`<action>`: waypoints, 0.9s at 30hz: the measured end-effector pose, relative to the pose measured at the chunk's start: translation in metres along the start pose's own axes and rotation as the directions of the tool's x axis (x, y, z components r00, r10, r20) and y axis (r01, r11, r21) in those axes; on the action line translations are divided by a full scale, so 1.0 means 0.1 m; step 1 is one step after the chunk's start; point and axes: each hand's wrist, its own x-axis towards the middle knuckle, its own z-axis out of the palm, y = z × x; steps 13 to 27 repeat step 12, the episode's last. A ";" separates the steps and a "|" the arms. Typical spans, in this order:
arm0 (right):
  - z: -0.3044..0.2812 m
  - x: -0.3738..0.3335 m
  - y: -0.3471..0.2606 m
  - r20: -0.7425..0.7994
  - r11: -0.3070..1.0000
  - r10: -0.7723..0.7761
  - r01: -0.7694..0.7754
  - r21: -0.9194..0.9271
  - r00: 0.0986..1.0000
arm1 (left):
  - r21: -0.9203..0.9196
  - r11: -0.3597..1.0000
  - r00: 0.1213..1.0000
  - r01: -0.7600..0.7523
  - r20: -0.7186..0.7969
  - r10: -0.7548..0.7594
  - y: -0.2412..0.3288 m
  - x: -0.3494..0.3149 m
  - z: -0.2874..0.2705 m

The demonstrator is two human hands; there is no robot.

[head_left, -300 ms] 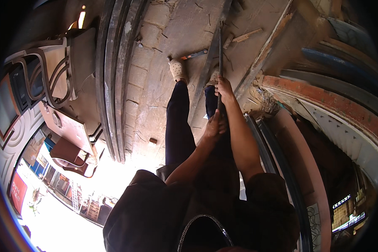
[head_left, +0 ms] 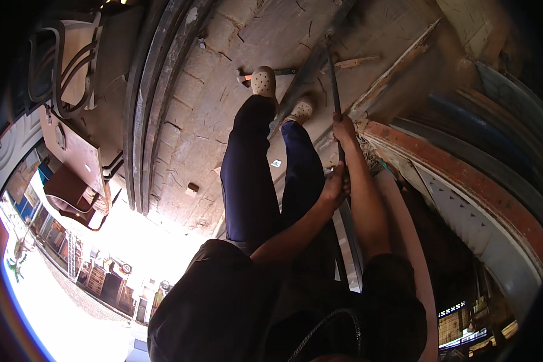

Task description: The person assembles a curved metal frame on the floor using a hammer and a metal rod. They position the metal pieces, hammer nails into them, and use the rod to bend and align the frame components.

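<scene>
Both my hands are wrapped round a long dark metal bar (head_left: 333, 81), which slants away from my body down toward the floor. My right hand (head_left: 345, 129) grips it farther along the shaft; my left hand (head_left: 335, 186) is closed round the end nearer me. The bar's far tip is close to a dark straight beam (head_left: 312, 62) lying on the floor; whether the two touch I cannot tell. A hammer (head_left: 283, 72) with a black and orange handle lies partly hidden behind my left shoe (head_left: 263, 81).
Dark long beams (head_left: 157, 96) lie to the left. Wood strips (head_left: 355, 62) and scattered nails are on the floor, with a small brown block (head_left: 192, 189) nearer. On the right stand stacked panels and a red-edged frame (head_left: 458, 169). A curved-frame chair (head_left: 60, 60) is at far left.
The view has turned, and the bar now leans more, its near end shifted to the right with both hands still on it. My right shoe shows more clearly beside the beam.
</scene>
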 end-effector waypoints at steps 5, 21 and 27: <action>-0.58 0.11 -0.25 0.278 0.863 0.231 -0.328 0.383 0.932 | 0.008 0.998 0.998 -0.057 0.000 0.057 -0.03 -0.03 0.71; -1.00 0.38 -0.18 0.787 0.567 -0.046 -0.633 0.527 0.615 | -0.403 0.911 0.992 0.092 0.112 -0.051 -0.04 -0.02 1.16; -1.00 0.38 -0.18 0.787 0.567 -0.046 -0.633 0.527 0.615 | -0.403 0.911 0.992 0.092 0.112 -0.051 -0.04 -0.02 1.16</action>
